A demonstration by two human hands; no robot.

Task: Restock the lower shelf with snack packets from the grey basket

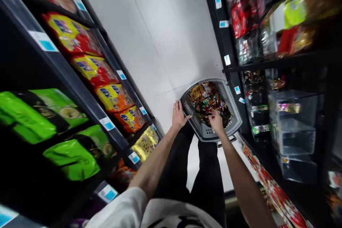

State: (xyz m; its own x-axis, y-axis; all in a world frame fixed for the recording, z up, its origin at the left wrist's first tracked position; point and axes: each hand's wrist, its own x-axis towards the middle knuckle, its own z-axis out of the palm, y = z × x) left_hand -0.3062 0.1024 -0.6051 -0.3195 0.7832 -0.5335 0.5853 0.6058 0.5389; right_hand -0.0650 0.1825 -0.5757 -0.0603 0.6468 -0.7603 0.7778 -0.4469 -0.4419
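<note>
In the head view, a grey plastic basket (236, 118) stands in front of the person's legs (208, 165), its near side close to them, which presumably keeps its contents within easy reach of both arms; whether it rests on the floor (165, 42) or on something low, I cannot tell. The hands are apart. The left hand (179, 115) lies at the basket's left rim, fingers spread and empty, thumb pointing toward the edge — likely placed there to steady that side, though firm contact is hard to confirm. The right hand (216, 120) dips inside, its fingers drawn together among the small wrapped pieces (210, 100); whether they pinch one is hidden by blur and clutter. The pieces lie in a loose heap, and the basket's high walls would stop them sliding out as they are disturbed. To the left, red-and-yellow packets (94, 69) and green packets (72, 154) sit in shelf rows, labels (107, 123) along the edges apparently marking each row. To the right, clear bins (296, 133) are stacked on the dark shelving — walled, it seems, to contain loose goods.
</note>
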